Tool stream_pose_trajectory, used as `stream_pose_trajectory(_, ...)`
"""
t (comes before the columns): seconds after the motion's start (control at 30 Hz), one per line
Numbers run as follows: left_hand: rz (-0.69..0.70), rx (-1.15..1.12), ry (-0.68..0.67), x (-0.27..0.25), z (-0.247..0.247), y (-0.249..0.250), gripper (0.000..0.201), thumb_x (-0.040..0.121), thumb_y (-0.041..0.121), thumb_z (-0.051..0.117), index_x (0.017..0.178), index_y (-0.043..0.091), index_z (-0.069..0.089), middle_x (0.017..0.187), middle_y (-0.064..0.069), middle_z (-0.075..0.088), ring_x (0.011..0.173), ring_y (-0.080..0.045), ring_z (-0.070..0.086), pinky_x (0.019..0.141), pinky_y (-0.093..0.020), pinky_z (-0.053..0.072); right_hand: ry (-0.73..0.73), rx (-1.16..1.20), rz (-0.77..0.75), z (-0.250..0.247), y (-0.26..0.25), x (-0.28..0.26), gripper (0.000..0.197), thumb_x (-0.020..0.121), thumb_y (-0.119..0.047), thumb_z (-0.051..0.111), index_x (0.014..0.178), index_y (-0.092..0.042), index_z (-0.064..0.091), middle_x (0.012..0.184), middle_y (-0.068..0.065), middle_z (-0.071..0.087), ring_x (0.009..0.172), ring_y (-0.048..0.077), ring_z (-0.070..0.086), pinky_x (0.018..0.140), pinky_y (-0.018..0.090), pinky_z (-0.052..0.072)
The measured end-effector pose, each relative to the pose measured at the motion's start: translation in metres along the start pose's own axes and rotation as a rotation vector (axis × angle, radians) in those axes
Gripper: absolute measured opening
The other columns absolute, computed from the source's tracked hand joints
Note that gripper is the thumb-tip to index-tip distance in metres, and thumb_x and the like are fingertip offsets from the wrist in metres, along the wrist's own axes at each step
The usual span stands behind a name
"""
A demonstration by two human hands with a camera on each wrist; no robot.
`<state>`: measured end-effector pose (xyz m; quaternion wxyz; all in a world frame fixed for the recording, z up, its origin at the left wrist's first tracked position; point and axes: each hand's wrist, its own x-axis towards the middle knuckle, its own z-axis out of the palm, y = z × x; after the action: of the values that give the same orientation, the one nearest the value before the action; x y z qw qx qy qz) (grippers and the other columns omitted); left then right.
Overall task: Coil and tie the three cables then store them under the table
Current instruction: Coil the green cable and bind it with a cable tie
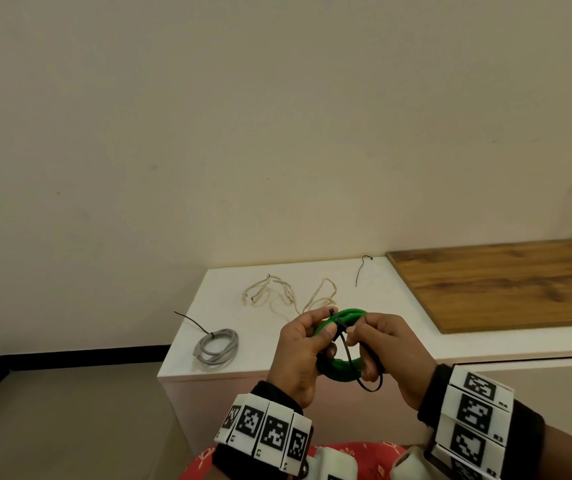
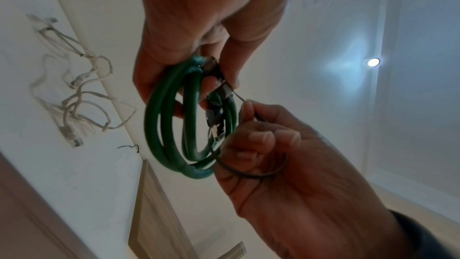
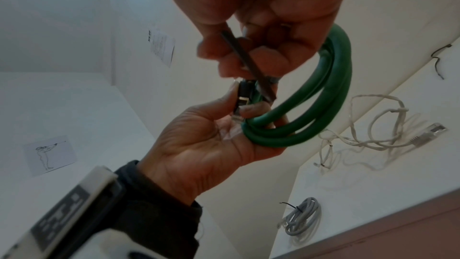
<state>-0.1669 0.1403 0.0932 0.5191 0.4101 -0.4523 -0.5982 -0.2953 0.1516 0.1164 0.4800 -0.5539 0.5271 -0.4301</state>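
Observation:
A green cable wound into a coil is held up in front of the white table. My left hand grips the coil's left side, fingers curled round its strands and plug ends. A black zip tie is looped round the coil. My right hand pinches the tie's tail between thumb and forefinger. The slack of the tie curves under the right hand's fingers. A grey cable lies coiled and tied on the table's left end. A cream cable lies loose behind the hands.
A spare black zip tie lies near the wall at the table's back edge. A wooden board covers the right part of the table. The table's front panel drops to a grey floor on the left. Red cloth shows below the wrists.

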Motion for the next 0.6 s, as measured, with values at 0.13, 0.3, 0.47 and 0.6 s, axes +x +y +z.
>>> stream_pose_trajectory(0.13, 0.007, 0.004, -0.001, -0.001, 0.001, -0.001, 0.027, 0.090, -0.002, 0.046, 0.111, 0.010, 0.060, 0.080, -0.003, 0.058, 0.048, -0.005, 0.045, 0.056, -0.024, 0.042, 0.001, 0.001, -0.006, -0.001, 0.001, -0.001, 0.024, 0.087, -0.003, 0.046, 0.065, -0.005, 0.055, 0.030, -0.001, 0.042, 0.028, 0.010, 0.039, 0.051, 0.027, 0.041)
stream_pose_trajectory(0.3, 0.057, 0.063, -0.001, -0.004, 0.003, -0.002, 0.027, 0.089, -0.004, 0.048, 0.106, 0.012, 0.061, 0.093, -0.007, 0.060, 0.058, -0.009, 0.045, 0.058, -0.022, 0.043, -0.006, -0.004, -0.013, -0.001, -0.001, -0.001, 0.022, 0.088, -0.003, 0.046, 0.067, -0.004, 0.054, 0.030, -0.003, 0.043, 0.028, 0.009, 0.039, 0.046, 0.025, 0.041)
stream_pose_trajectory(0.47, 0.227, 0.291, -0.040, -0.008, 0.006, -0.006, 0.031, 0.086, -0.004, 0.053, 0.094, 0.023, 0.063, 0.095, -0.001, 0.064, 0.082, -0.012, 0.058, 0.072, -0.021, 0.046, -0.010, 0.043, -0.013, -0.005, -0.002, 0.000, 0.022, 0.090, -0.007, 0.047, 0.070, -0.003, 0.056, 0.035, 0.000, 0.050, 0.032, 0.010, 0.047, 0.043, 0.023, 0.044)
stream_pose_trajectory(0.6, 0.288, 0.417, -0.072, -0.011, 0.003, -0.007, 0.035, 0.085, -0.003, 0.053, 0.094, 0.029, 0.063, 0.095, 0.006, 0.065, 0.097, -0.015, 0.062, 0.083, -0.026, 0.050, -0.051, -0.081, -0.046, -0.011, -0.006, 0.003, 0.022, 0.089, -0.015, 0.055, 0.071, -0.005, 0.061, 0.045, 0.001, 0.061, 0.041, 0.009, 0.058, 0.045, 0.020, 0.049)
